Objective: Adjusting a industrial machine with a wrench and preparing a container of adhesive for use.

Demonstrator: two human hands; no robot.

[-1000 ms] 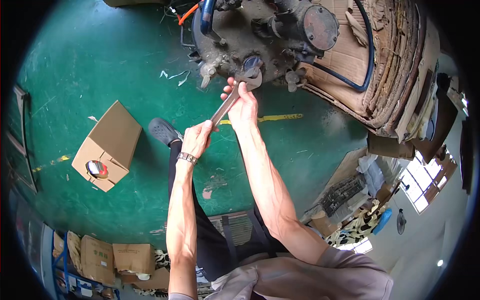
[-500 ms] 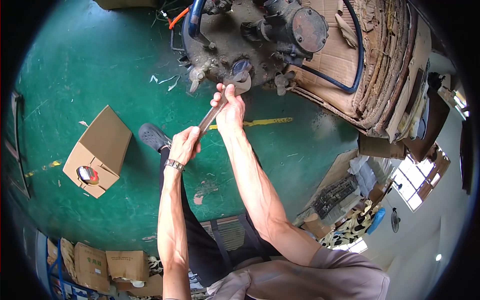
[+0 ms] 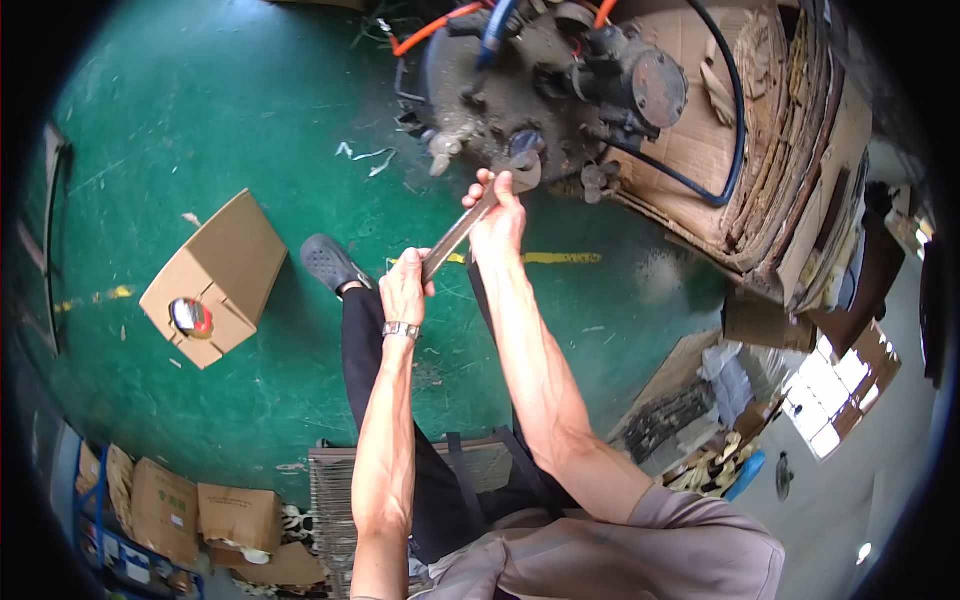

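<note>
Both my hands hold a long metal wrench (image 3: pixel 460 240) that slants up to the right. My left hand (image 3: pixel 405 285), with a metal-banded watch or bracelet at the wrist, is closed round the lower end of the handle. Higher up, near the wrench's head, my right hand (image 3: pixel 498 222) grips with its thumb pressed along the handle. The head meets a round dark fitting (image 3: pixel 525 143) at the near edge of a grimy metal machine (image 3: pixel 505 108). How its jaws sit on the fitting is partly hidden.
Blue hoses (image 3: pixel 735 150) and an orange hose (image 3: pixel 440 28) run from the machine. Stacked flattened cardboard (image 3: pixel 775 190) rises at its right. An upright cardboard box (image 3: pixel 225 275) holding a tape roll (image 3: pixel 190 318) stands on the green floor (image 3: pixel 200 130). My shoe (image 3: pixel 330 262) is beside it.
The view has shifted, so the machine, wrench and hands appear farther right. The wrench handle lies at a slightly flatter slant. Both hands keep their grip.
</note>
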